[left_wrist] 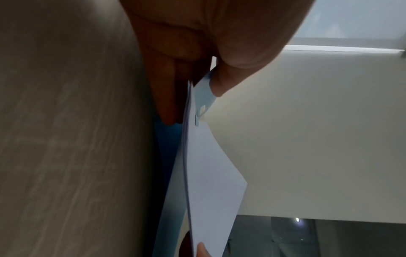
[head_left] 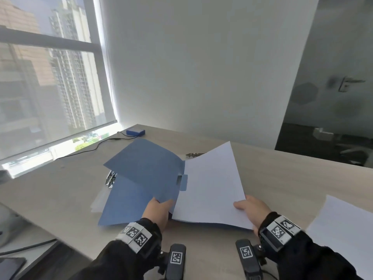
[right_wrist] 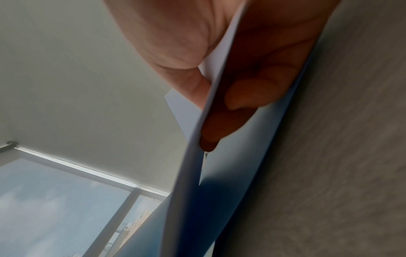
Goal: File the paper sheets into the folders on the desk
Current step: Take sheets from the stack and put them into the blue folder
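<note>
A blue folder point(head_left: 145, 168) lies open in the middle of the desk point(head_left: 282, 178). My left hand point(head_left: 159, 207) pinches the near edge of its raised cover, thumb on top. A thin stack of white sheets point(head_left: 212, 188) rests on the folder's right half, far corner lifted. My right hand point(head_left: 252, 207) grips their near right corner, thumb above and fingers beneath. The left wrist view shows the sheets point(left_wrist: 211, 173) edge-on beside the blue cover point(left_wrist: 204, 93). In the right wrist view my fingers sit between the sheets point(right_wrist: 191, 156) and the blue card point(right_wrist: 241, 173).
Another flat blue folder point(head_left: 125, 203) lies under the raised cover at the left, over clear sleeves point(head_left: 99, 199). Binder clips point(head_left: 111, 179) sit left of it, more clips point(head_left: 193, 155) behind. Loose white sheets point(head_left: 343, 229) lie at the right. A blue box point(head_left: 135, 131) and cable are at the back.
</note>
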`<act>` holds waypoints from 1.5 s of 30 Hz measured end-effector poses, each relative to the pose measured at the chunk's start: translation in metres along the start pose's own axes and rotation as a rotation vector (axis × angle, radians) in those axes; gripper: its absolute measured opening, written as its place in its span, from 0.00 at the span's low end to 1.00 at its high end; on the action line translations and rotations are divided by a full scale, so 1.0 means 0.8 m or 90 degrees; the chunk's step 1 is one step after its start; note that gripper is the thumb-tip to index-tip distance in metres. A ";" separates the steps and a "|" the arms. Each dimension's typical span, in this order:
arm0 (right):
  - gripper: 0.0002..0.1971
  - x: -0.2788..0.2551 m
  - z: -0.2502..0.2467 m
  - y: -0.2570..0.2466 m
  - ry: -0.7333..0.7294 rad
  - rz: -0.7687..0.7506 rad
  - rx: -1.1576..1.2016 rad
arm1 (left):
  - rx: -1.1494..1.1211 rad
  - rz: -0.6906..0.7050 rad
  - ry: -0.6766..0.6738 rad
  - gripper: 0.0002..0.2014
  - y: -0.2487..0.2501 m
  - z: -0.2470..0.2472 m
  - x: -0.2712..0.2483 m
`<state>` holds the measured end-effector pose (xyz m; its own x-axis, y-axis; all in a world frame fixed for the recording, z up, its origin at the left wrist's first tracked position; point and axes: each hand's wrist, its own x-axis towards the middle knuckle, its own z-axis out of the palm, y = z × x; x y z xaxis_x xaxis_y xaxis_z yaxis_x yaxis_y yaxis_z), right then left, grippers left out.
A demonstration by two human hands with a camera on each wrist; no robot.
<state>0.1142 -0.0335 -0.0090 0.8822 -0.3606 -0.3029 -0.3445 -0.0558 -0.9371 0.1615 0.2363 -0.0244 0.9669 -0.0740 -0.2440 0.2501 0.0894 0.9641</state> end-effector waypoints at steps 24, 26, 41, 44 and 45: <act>0.07 -0.039 -0.044 0.034 0.083 0.012 0.018 | -0.025 0.005 -0.098 0.12 0.003 0.054 -0.063; 0.07 -0.038 -0.041 0.034 0.077 0.008 0.012 | -0.027 0.003 -0.106 0.14 0.004 0.053 -0.064; 0.08 -0.044 -0.040 0.030 0.061 0.004 -0.014 | -0.112 -0.128 -0.086 0.17 0.012 0.049 -0.041; 0.09 -0.047 -0.039 0.028 0.052 0.001 -0.012 | -0.019 -0.119 -0.090 0.12 0.012 0.065 -0.043; 0.13 -0.049 -0.038 0.025 0.052 0.001 -0.006 | -0.018 -0.132 -0.103 0.11 0.013 0.070 -0.045</act>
<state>0.0633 -0.0489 -0.0103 0.8529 -0.4353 -0.2882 -0.3486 -0.0638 -0.9351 0.1264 0.1842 0.0002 0.8748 -0.2510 -0.4145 0.4461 0.0830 0.8911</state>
